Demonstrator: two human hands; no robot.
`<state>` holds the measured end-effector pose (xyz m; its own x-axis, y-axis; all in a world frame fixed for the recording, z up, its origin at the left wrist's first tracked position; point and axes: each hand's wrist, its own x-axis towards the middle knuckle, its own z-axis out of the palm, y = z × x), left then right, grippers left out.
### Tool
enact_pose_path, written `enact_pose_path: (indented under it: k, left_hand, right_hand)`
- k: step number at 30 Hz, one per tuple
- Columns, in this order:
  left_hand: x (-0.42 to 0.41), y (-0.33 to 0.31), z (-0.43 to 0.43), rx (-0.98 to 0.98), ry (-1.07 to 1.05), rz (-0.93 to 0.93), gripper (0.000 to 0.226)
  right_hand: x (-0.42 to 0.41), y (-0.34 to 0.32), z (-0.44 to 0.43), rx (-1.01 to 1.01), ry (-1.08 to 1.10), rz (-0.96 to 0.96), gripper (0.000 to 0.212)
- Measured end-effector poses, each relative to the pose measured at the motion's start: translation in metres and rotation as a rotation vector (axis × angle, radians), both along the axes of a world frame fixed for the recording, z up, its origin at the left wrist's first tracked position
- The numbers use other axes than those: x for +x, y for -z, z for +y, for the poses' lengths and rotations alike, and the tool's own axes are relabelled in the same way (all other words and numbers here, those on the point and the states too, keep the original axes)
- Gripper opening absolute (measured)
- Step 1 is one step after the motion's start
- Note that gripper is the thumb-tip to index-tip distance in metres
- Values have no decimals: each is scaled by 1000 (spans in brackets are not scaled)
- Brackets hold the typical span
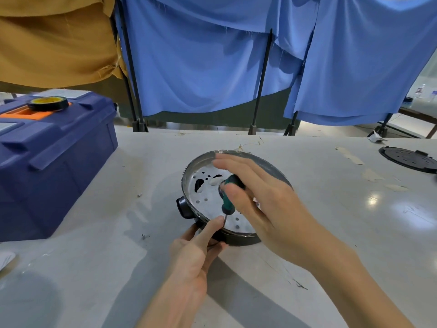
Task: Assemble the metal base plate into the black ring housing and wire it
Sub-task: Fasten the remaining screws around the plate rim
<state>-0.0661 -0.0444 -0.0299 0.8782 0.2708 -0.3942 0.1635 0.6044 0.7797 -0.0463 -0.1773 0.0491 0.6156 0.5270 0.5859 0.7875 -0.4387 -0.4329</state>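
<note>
**Driving a screw at the near rim of the plate and housing**

Blue curtains [201, 67] on black poles [262, 79] close off the background, with a mustard cloth [54, 39] hanging at the upper left. A pale grey table [94, 268] fills the lower part of the view. A dark blue toolbox [59, 166] with an orange handle recess stands at its left edge.

The right hand [264, 200] reaches in from the lower right and hovers over the work. It pinches the handle of the screwdriver [228, 205] between thumb and fingers, and the fingers are blurred. The left hand [196, 252] comes up from below. Its fingers curl round the near wall of the black ring housing [236, 239], and its index finger stretches upward to touch the screwdriver's thin shaft.

The housing lies flat near the middle of the table, with a round black knob projecting from its left side. The metal base plate [208, 204] sits inside it. The plate is a shallow silver dish with several small round holes and two larger irregular openings.

A black round cover [409, 159] lies well apart at the far right of the table. A roll of black tape [48, 103] rests on the toolbox lid.

The screwdriver has a green and black handle, leans slightly, and points down at the plate's near edge, just beside the left index fingertip. A small screw [143, 236] lies loose on the table, left of the housing.
</note>
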Motion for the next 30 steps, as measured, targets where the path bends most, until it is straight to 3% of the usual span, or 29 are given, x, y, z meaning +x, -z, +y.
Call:
enact_pose_path:
  k: [4, 7, 10, 12, 15, 17, 19, 22, 23, 26, 30]
  left_hand:
    - [1, 1, 0, -14, 0, -3, 41]
    - [2, 3, 1, -9, -5, 26, 35]
    - [3, 2, 0, 1, -8, 38, 33]
    - [3, 2, 0, 3, -9, 35, 34]
    - [2, 3, 0, -10, -3, 28, 36]
    - [3, 4, 0, -26, -8, 25, 36]
    - [4, 5, 0, -27, -14, 25, 34]
    - [5, 6, -1, -16, -21, 27, 32]
    - [6, 6, -1, -12, -21, 28, 32]
    - [5, 6, 0, -7, -23, 29, 39]
    - [4, 6, -2, -42, -36, 0, 33]
  right_hand:
    - [-1, -5, -1, 130, -106, 17, 31]
    - [6, -6, 0, 213, 25, -172, 19]
    - [11, -4, -4, 140, 171, -291, 31]
    - [9, -2, -8, 69, 155, -201, 44]
    - [4, -1, -16, -39, -20, 35, 39]
    - [6, -5, -16, -79, -110, 164, 46]
    - [8, -7, -12, -11, -67, 155, 45]
    - [6, -9, -7, 72, 95, -120, 28]
    - [3, -10, -5, 45, 120, -156, 33]
    - [-5, -20, -3, -102, 159, -35, 48]
    - [-7, -33, -11, -369, 173, 124, 23]
